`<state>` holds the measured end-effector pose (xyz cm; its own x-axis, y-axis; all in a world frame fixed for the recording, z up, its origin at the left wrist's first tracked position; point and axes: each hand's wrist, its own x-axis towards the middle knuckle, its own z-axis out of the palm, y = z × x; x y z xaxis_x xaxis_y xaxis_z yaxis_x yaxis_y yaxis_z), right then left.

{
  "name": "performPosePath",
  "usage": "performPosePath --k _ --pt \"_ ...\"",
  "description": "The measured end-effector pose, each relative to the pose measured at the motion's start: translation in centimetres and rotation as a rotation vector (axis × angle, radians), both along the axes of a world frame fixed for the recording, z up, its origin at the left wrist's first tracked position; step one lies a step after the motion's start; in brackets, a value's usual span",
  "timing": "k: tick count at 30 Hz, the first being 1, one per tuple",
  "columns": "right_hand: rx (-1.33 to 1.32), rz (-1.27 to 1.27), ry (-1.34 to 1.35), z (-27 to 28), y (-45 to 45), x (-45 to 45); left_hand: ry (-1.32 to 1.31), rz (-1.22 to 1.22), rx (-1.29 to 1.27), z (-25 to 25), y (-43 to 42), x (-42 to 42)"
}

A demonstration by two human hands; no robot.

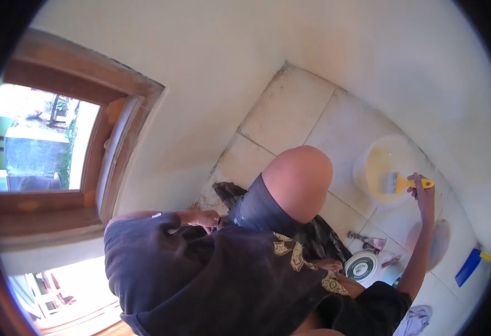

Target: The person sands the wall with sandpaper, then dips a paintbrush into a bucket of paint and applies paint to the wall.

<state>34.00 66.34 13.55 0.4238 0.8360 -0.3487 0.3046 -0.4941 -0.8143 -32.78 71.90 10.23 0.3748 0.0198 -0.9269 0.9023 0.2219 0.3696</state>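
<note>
A paintbrush (406, 183) with a yellow handle is held in my right hand (420, 188), its fingers wrapped round the handle. The brush's bristles are over the inside of a round, pale bucket (368, 168), which stands on the tiles near the wall. My left hand (207, 219) rests low beside my thigh, close to dark crumpled cloth (229, 193). Its fingers look curled, and whatever they may hold is too small to make out.
White floor tiles (290, 106) meet the walls. Near my knee lie a scraper (371, 242) and a round white tub (361, 266). A blue tool (468, 269) is at the right, a rag (417, 320) below. A wooden window frame (108, 168) stands left.
</note>
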Motion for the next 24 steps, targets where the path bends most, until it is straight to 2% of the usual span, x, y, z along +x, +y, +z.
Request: performPosePath --k 4,5,8,9,12,13,18,21,24 --pt "-0.062 -0.08 0.032 0.6 0.6 -0.4 0.021 0.19 -0.064 2.0 1.9 0.8" --pt "-0.072 -0.108 0.046 0.5 0.4 -0.3 -0.013 0.173 -0.104 0.8 2.0 -0.7" --pt "-0.164 -0.12 0.063 0.6 -0.3 0.5 0.04 0.147 -0.383 0.1 3.6 -0.6" --pt "-0.211 -0.108 0.061 1.1 -0.6 0.7 -0.017 0.142 -0.433 -0.4 3.7 -2.3" --pt "-0.25 -0.086 0.069 1.4 -1.0 2.6 0.123 0.357 -0.512 -2.3 3.0 -4.6" --pt "-0.223 -0.091 0.068 2.3 -0.7 2.5 0.156 0.38 -0.547 -0.3 3.9 -3.3" --pt "-0.077 -0.167 0.049 3.6 0.0 1.3 0.179 0.4 -0.539 3.3 3.3 -1.8" --pt "-0.076 -0.196 0.192 1.3 -0.2 2.8 0.186 0.419 -0.474 5.0 1.9 -2.2" --pt "0.188 -0.202 0.395 -0.6 1.4 4.1 0.189 0.456 -0.384 7.0 -0.7 -1.8"
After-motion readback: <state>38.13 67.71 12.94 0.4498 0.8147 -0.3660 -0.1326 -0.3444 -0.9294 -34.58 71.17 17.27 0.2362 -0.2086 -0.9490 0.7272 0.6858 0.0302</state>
